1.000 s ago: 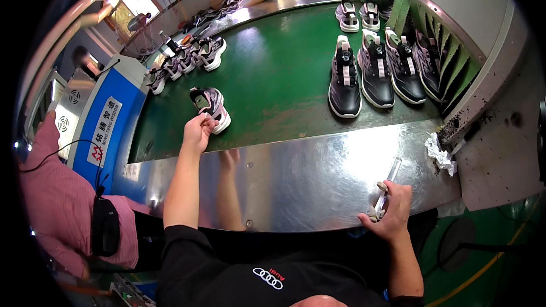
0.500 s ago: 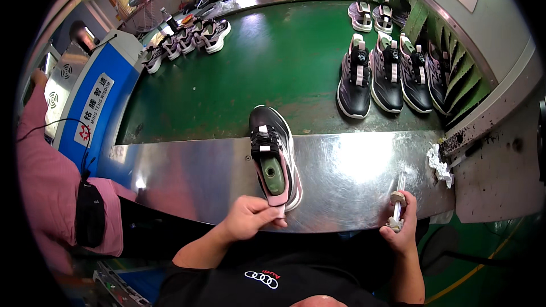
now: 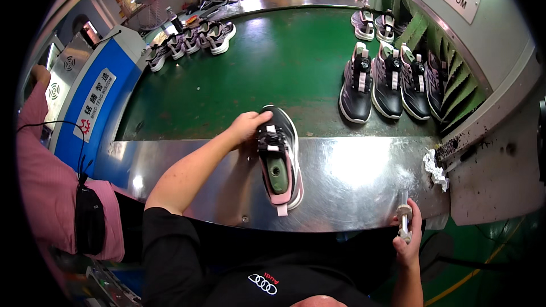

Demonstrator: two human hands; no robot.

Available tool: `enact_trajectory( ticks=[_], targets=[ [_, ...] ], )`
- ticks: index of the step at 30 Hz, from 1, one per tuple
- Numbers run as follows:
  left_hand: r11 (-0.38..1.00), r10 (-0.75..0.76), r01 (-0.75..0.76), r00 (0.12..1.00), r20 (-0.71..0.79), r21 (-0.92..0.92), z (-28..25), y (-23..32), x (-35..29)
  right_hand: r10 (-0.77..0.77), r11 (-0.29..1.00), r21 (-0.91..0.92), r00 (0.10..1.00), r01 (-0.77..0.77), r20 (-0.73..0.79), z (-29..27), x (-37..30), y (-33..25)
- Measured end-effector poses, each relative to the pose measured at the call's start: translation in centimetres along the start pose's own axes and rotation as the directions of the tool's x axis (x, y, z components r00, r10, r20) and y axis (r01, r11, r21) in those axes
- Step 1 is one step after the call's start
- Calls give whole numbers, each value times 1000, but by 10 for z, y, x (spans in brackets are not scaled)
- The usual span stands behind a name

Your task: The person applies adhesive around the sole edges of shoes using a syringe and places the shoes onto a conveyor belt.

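Observation:
A black sneaker [image 3: 292,153] with pink lining and a white sole lies on the steel edge of the bench, its toe reaching onto the green belt. Inside it sits a green shoe last [image 3: 277,175] with a round hole. My left hand [image 3: 248,127] grips the toe from its left side, thumb on top of the upper. The pink heel loop [image 3: 282,210] hangs free toward me. Off to the right, over the bench's front edge, my right hand [image 3: 410,243] is closed around a slim rod-like tool [image 3: 404,211] with a clear tip and a pale round collar.
Several black sneakers [image 3: 356,96] stand on the green belt [image 3: 273,68] at the right, beside green curtain strips [image 3: 463,91]. More sneakers [image 3: 219,37] are at the far left. Crumpled white paper [image 3: 435,169] lies by the right wall. A co-worker in pink [image 3: 51,182] stands left.
My left hand has let go of the heel loop and moved forward to the sneaker's toe. The sneaker has shifted slightly right. My right hand, still holding the tool, has moved slightly right and nearer me.

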State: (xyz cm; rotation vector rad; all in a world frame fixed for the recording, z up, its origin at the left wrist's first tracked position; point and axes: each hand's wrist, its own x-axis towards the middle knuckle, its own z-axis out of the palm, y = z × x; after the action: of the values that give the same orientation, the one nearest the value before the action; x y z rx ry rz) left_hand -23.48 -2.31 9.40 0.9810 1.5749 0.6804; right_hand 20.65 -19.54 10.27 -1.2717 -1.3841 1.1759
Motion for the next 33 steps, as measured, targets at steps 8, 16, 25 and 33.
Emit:
enact_trajectory(
  ticks=[8,16,25,33],
  targets=[
    [561,597,-420,802,-3,-713,75,37,-65,8,981,192,999,-18,51,11,4,-32],
    [504,632,-324,770,87,-800,81,5,-100,-293,757,653,910,33,293,59,34,-91],
    [460,800,-475,589,118,-750,84,-8,-103,-389,653,745,784,-136,484,89,44,-120],
    [450,846,-561,518,129,-694,83,-4,-106,-320,661,726,804,-188,500,95,45,-121]
  ],
)
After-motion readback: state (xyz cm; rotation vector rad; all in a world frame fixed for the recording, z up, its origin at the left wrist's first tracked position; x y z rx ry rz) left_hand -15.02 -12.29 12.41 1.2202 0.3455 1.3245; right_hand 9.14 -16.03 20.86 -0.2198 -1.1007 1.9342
